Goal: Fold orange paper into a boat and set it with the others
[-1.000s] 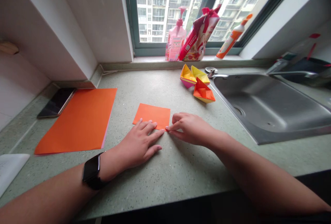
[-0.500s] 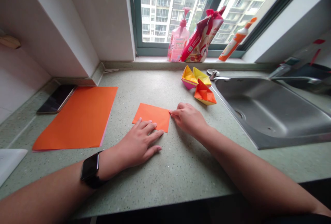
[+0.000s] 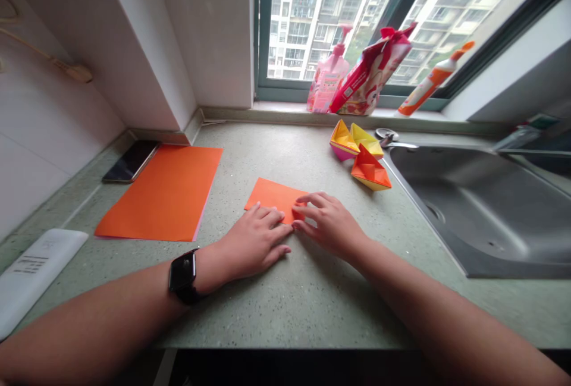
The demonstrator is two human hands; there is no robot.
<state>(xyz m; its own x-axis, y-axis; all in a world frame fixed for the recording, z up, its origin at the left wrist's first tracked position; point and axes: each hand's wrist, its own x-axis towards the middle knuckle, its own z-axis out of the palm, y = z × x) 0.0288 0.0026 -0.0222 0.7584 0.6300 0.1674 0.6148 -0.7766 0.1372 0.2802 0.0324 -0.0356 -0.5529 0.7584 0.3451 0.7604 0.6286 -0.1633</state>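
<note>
A small folded orange paper (image 3: 272, 194) lies flat on the speckled green counter (image 3: 285, 291). My left hand (image 3: 254, 243), with a black watch (image 3: 182, 276) on the wrist, rests flat on the paper's near edge, fingers stretched out. My right hand (image 3: 328, 225) covers the paper's right corner, its fingers lying on the sheet and touching the left fingertips. Neither hand lifts the paper.
A large orange sheet (image 3: 165, 191) lies to the left, with a dark phone (image 3: 130, 161) beyond it and a white remote (image 3: 33, 270) at the near left. Three folded paper boats (image 3: 361, 157) sit by the steel sink (image 3: 486, 213). Soap bottle (image 3: 328, 79), red bag (image 3: 370, 74) and orange bottle (image 3: 430, 82) stand on the sill.
My right hand slid from the paper's right edge onto its near right corner, meeting my left fingertips. The view shifted so everything sits further right.
</note>
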